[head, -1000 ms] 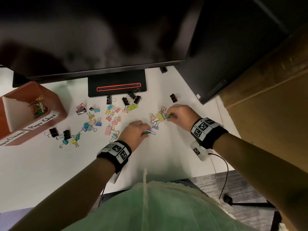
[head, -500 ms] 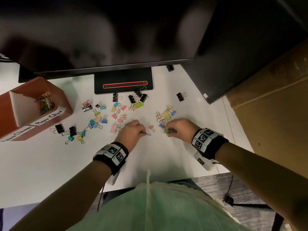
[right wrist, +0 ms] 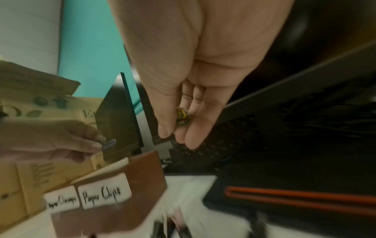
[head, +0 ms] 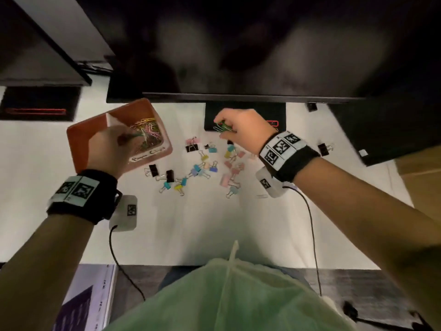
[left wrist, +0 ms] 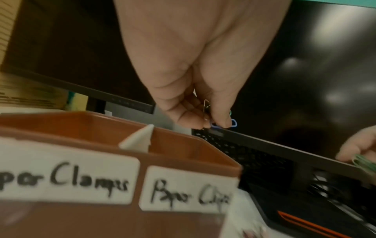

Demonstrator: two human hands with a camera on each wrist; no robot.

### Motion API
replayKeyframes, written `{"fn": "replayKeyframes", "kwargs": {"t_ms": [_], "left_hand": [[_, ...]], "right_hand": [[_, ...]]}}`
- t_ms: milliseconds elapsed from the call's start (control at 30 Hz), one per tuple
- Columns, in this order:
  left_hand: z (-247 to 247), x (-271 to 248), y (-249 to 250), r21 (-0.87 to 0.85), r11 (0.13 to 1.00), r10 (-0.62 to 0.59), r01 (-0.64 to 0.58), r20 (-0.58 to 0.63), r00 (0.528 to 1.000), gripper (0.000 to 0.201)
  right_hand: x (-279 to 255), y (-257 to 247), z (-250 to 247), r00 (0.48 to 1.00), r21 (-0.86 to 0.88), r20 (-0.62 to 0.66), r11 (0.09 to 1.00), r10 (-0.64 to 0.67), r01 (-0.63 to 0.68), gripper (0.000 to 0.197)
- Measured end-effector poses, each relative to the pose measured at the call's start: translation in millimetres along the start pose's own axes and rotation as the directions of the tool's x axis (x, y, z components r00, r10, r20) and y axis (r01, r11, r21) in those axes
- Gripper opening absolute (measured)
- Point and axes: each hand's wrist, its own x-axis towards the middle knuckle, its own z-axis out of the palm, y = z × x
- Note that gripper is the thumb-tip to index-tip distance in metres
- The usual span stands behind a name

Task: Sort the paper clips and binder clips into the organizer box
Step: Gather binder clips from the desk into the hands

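My green shirt (head: 229, 295) fills the bottom of the head view, and past it lies the white desk (head: 202, 230). Cables run from the small white units strapped at both my wrists.

Farther out, the loose binder clips (head: 205, 166) lie scattered on the desk between my two arms: black ones nearer the box, pastel pink, blue and yellow ones toward my right wrist. One more black binder clip (head: 322, 149) sits apart, beyond my right wrist.

My left hand (head: 112, 149) is above the front of the brown organizer box (head: 78, 132), fingers curled, thumb and fingertips pinching a few paper clips (left wrist: 215, 119); the left wrist view shows a blue one and a pale wire one poking out. The hand sits over the right compartment, the one labelled "Paper Clips" (left wrist: 189, 188), where a heap of coloured paper clips (head: 145, 130) already lies. The left compartment is labelled "Paper Clamps" (left wrist: 67, 178); a white divider (left wrist: 140, 140) splits the two.

My right hand (head: 243, 127) is raised above the far end of the binder clip scatter, in front of the black monitor base (head: 279, 111). Its fingers are closed on a small bunch of green and yellow clips (right wrist: 182, 116), held between thumb and fingers.

Beyond both hands hangs the dark monitor (head: 238, 56).
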Motion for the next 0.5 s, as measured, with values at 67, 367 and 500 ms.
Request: {"fn": "replayKeyframes", "kwargs": {"t_ms": [67,367,500], "left_hand": [[-13,13,-16,-0.034,0.999,-0.022,0.023,0.014,1.0,0.017],[14,-3,-25,-0.252,0.96,0.183,-0.125,0.221,0.958,0.014],[31,-13,-25,-0.297,0.943,0.245,-0.149,0.321,0.915,0.017]], "right_hand": [[25,-33,6,1.0,0.014,-0.013,1.0,-0.024,0.024,0.036],[-54,22,47,0.894,-0.269,0.302,0.929,0.331,-0.253,0.021],[-101,42,63,0.839,-0.256,0.277,0.877,0.469,-0.405,0.028]]}}
